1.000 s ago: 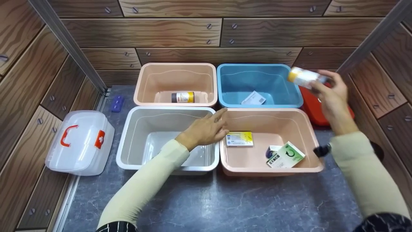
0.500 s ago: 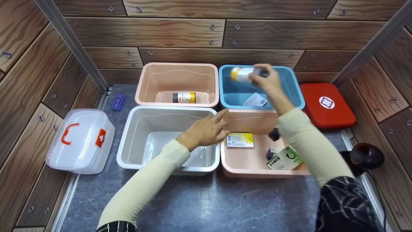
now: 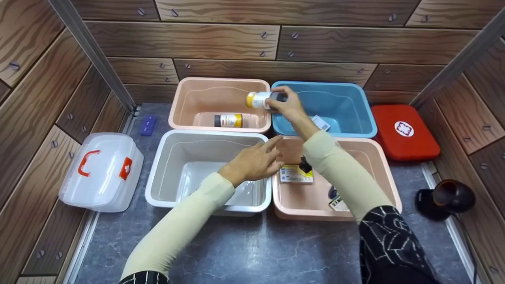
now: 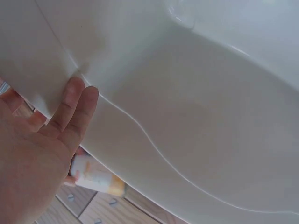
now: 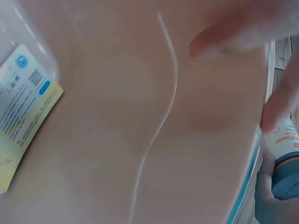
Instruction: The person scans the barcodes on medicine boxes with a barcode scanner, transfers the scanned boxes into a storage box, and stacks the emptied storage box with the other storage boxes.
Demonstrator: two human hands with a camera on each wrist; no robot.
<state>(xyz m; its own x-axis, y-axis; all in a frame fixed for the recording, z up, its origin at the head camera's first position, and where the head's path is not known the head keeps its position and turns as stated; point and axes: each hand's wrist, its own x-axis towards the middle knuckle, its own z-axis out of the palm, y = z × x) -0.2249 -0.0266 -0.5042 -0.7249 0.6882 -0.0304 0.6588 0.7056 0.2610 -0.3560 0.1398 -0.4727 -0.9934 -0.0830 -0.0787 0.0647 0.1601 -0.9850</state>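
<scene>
The bottle (image 3: 258, 100) lies at nine o'clock from the right hand (image 3: 287, 105), which pinches its dark end; its long axis runs nine to three, near the far peach tub (image 3: 213, 92); the left hand (image 3: 254, 162), fingers spread, is farther, at six o'clock

The veined blue-grey surface (image 3: 252, 252) carries a grey tub (image 3: 205, 148) and a front peach tub (image 3: 302, 199), with a rear peach tub (image 3: 217, 96) and a blue tub (image 3: 331, 100) behind. A clear box (image 3: 102, 173) and purple case (image 3: 148, 126) lie left, a red case (image 3: 406, 144) and black device (image 3: 453, 196) right.
</scene>
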